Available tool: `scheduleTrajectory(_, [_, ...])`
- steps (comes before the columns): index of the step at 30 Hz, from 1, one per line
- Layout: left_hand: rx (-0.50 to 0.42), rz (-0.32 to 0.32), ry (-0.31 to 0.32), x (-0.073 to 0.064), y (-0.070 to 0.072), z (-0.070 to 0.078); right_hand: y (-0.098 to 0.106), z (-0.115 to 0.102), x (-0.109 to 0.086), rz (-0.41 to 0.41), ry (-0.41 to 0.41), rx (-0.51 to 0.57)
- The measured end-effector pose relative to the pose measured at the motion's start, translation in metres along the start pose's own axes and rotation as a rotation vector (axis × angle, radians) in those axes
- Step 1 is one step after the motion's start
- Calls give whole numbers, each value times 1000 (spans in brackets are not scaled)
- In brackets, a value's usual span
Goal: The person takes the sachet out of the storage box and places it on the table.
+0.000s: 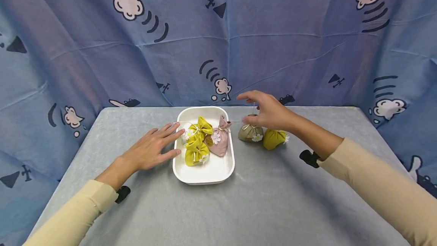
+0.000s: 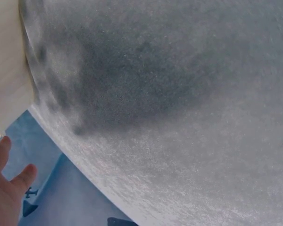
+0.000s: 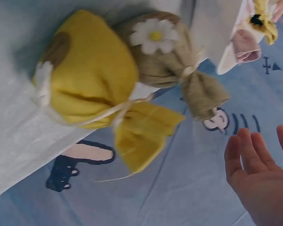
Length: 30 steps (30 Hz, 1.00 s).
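My left hand (image 1: 153,148) lies at the left rim of a white tray (image 1: 203,177), fingers spread and straight, fingertips over or on the rim. Inside the tray are two yellow drawstring pouches, the front one (image 1: 197,155) near the middle, and a pink pouch (image 1: 220,139) leaning on the right wall. Above a brown drawstring pouch (image 1: 246,134) hovers my right hand (image 1: 271,112), thumb and fingers apart. In the right wrist view that hand (image 3: 262,176) appears clear of the brown pouch (image 3: 155,66). Another yellow pouch (image 3: 89,70) sits beside it.
A grey cloth-covered table (image 1: 273,200) bears everything. Right behind its far edge hangs a blue patterned curtain (image 1: 191,48). The tray (image 3: 226,61) also shows at the upper right of the right wrist view.
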<state>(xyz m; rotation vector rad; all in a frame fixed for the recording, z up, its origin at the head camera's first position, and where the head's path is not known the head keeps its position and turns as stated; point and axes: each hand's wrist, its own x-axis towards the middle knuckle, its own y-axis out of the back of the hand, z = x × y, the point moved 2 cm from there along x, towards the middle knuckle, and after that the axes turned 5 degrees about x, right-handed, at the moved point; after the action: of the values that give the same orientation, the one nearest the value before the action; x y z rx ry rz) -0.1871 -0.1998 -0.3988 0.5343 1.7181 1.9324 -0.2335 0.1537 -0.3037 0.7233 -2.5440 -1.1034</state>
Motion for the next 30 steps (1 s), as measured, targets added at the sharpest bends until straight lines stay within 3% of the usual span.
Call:
scheduleTrajectory(20, [1, 13, -19, 2, 1, -2, -48, -46, 19, -217, 56, 231])
scheduleTrajectory(30, [7, 9, -14, 1, -1, -2, -83, -50, 24, -286, 101, 232])
